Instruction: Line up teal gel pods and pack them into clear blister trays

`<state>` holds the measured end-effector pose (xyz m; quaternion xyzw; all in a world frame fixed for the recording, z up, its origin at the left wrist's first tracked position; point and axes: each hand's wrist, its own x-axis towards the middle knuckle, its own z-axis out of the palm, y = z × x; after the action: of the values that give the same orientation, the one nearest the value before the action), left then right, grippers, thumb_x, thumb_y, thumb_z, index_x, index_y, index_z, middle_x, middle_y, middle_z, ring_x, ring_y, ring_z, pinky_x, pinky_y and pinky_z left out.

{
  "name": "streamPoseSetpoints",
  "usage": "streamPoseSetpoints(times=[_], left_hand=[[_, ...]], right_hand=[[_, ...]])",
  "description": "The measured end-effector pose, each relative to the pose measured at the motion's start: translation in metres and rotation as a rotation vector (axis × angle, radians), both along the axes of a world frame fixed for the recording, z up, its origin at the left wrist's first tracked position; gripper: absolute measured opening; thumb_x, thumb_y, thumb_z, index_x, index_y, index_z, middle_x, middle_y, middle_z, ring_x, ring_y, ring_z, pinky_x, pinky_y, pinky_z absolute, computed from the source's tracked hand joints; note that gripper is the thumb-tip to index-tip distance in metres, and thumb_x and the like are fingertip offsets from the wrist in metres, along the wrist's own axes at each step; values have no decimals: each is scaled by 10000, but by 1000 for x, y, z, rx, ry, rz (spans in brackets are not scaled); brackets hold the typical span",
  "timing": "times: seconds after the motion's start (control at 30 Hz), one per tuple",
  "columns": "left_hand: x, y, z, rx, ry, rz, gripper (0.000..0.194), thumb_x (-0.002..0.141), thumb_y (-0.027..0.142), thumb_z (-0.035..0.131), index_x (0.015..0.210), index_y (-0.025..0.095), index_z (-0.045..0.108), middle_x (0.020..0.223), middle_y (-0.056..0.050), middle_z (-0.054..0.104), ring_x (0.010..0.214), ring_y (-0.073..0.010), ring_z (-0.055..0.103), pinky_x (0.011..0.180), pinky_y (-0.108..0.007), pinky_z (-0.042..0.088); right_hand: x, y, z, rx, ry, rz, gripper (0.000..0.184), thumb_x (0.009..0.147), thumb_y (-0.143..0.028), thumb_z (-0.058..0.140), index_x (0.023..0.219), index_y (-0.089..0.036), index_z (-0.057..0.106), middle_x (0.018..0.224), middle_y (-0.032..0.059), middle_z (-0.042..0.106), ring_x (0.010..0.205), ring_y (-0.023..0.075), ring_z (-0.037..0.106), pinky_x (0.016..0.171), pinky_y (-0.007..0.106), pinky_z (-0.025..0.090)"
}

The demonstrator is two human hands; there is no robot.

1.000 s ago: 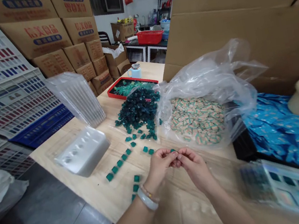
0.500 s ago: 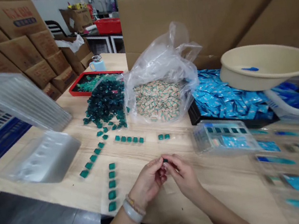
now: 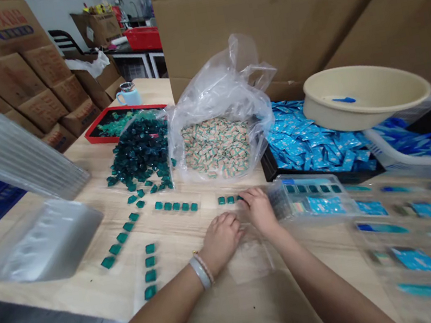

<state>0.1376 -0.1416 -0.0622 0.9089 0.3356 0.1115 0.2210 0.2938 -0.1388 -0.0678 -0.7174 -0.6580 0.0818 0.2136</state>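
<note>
My right hand (image 3: 257, 208) reaches forward over the wooden table (image 3: 205, 295), its fingertips at the end of a short row of green wrapped candies (image 3: 227, 200). Its fingers look pinched, and what they hold is hidden. My left hand (image 3: 220, 238) rests just behind it with fingers curled down on a clear plastic sheet (image 3: 251, 254). More green candies lie in rows (image 3: 176, 206) and in a heap (image 3: 137, 152). A clear bag of striped candies (image 3: 216, 145) stands beyond my hands.
A clear tray with filled compartments (image 3: 313, 200) sits right of my hands, with more trays (image 3: 426, 236) further right. A black tray of blue packets (image 3: 311, 140), a beige basin (image 3: 365, 95), a red tray (image 3: 110, 126), stacked clear lids (image 3: 34, 241) and cardboard boxes (image 3: 31, 76) surround the table.
My hands, pinched together near my body before, have moved forward and down to the table. The right hand has gone to the short candy row and the left rests behind it.
</note>
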Motion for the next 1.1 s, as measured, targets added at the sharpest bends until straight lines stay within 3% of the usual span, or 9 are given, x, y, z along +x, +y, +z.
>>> streamPoseSetpoints(times=[0.17,0.33,0.47,0.73,0.87,1.03,1.1], left_hand=[[-22,3,-5,42,58,-32,189,808,274,448,956,188,527,1126,-45,507,1073,-171,418,924,-329,319],[-36,8,-4,23,53,-29,171,813,274,439,940,194,523,1115,-41,511,1084,-173,415,937,-336,306],[-41,9,-3,23,36,-34,168,810,263,446,939,185,520,1095,-50,520,1078,-179,420,930,-339,309],[-42,11,0,40,38,-54,146,802,242,462,914,181,532,1052,-49,535,1054,-180,431,899,-335,333],[-42,10,-1,54,39,-51,132,799,233,464,895,172,531,1045,-53,535,1052,-181,432,894,-332,339],[-41,2,-2,68,32,-43,165,790,242,474,925,166,531,1052,-55,536,1039,-181,447,895,-320,353],[-50,11,4,80,-23,-40,185,787,243,477,951,174,531,1084,-49,524,1042,-171,446,900,-303,355]], right_hand=[[-13,3,0,-77,-139,54,214,786,-264,471,939,-226,615,906,64,612,896,225,454,735,343,297],[-13,0,-9,-80,-42,96,293,779,-274,478,1055,-210,553,966,66,605,906,219,475,754,334,311],[-9,-1,-10,-77,39,112,227,802,-257,430,965,-201,578,909,49,617,880,198,509,779,333,315],[-13,6,-1,-123,-83,213,235,771,-177,457,946,-224,606,938,59,596,906,213,485,783,339,323],[-12,7,-9,-116,-34,153,264,738,-216,511,988,-216,595,977,62,572,935,216,478,786,337,346],[-15,9,-25,-5,6,223,251,795,-273,440,976,-203,599,898,63,595,874,203,504,771,348,365],[-14,7,-30,32,-22,244,257,792,-282,440,969,-187,601,887,72,596,862,207,505,761,358,375]])
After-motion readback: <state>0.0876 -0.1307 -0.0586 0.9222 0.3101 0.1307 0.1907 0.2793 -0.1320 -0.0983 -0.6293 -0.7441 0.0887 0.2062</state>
